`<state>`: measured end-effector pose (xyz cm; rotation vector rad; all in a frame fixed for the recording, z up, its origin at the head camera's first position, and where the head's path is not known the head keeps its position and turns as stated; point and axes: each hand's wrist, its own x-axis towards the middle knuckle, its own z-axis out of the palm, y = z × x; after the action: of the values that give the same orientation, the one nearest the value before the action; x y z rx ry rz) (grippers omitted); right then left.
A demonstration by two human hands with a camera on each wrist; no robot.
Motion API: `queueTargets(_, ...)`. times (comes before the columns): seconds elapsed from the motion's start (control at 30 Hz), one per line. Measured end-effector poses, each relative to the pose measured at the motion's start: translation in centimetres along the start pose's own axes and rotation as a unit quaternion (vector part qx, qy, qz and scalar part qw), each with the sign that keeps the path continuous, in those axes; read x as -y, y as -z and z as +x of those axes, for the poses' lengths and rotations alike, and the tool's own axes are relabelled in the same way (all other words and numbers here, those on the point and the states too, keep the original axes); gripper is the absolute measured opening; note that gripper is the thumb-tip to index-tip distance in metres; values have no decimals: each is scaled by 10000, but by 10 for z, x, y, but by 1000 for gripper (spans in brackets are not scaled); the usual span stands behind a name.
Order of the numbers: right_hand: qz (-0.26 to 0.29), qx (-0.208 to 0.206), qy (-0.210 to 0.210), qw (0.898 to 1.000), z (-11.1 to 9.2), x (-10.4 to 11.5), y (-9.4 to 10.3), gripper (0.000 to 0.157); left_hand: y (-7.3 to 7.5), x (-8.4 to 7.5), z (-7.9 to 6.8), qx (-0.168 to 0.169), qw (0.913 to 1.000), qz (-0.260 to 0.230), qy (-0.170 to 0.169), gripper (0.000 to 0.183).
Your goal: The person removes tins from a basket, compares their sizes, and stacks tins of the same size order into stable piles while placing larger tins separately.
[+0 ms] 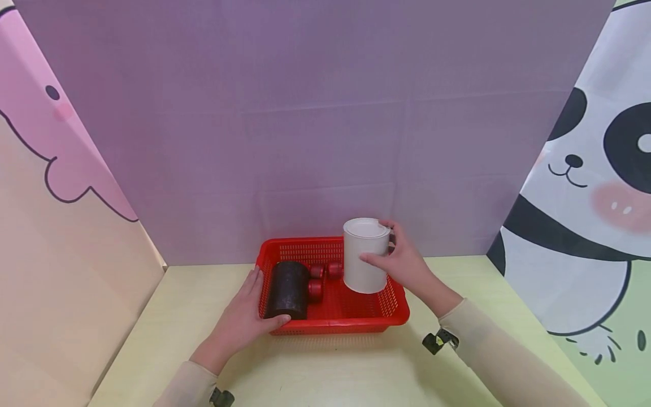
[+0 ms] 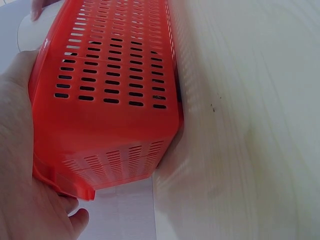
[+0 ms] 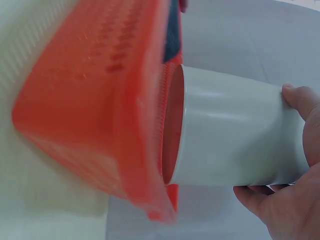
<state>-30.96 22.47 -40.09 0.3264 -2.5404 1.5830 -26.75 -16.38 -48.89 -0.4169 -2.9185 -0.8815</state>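
A red plastic basket with slotted walls stands on the table. At its left front corner my left hand holds the rim, thumb on the front edge and fingers along the left side. My right hand grips a white canister from the right, near its top. Upright in the head view, the canister is over the right half of the basket; its base is level with the rim in the right wrist view. Inside at the left lie a black cylinder and several small red round pieces, their kind unclear.
The pale wooden table extends in front of the basket and to both sides. Close behind rises a purple cloth backdrop. Printed panels stand at the left and right, the right one with a panda.
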Motion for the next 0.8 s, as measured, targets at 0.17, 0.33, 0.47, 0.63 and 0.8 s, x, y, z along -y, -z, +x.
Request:
queueTargets(0.17,93,-147,22,9998,2,1,20,103,0,-1,0,0,10000,26,16,137)
queueTargets(0.33,298,-368,167,9987,3,1,37,102,-1,-1,0,2,10000,36,55,137)
queueTargets(0.47,334,-618,317,9970,3,-1,49,101,-1,-2,-1,-4,10000,-4,68,137)
queueTargets(0.63,262,-912,510,9942,7,-7,62,101,-1,-3,-2,-24,10000,-46,76,136)
queueTargets(0.8,167,-1137,547,9919,9,-14,72,103,-3,-4,-1,-39,9999,1,95,136)
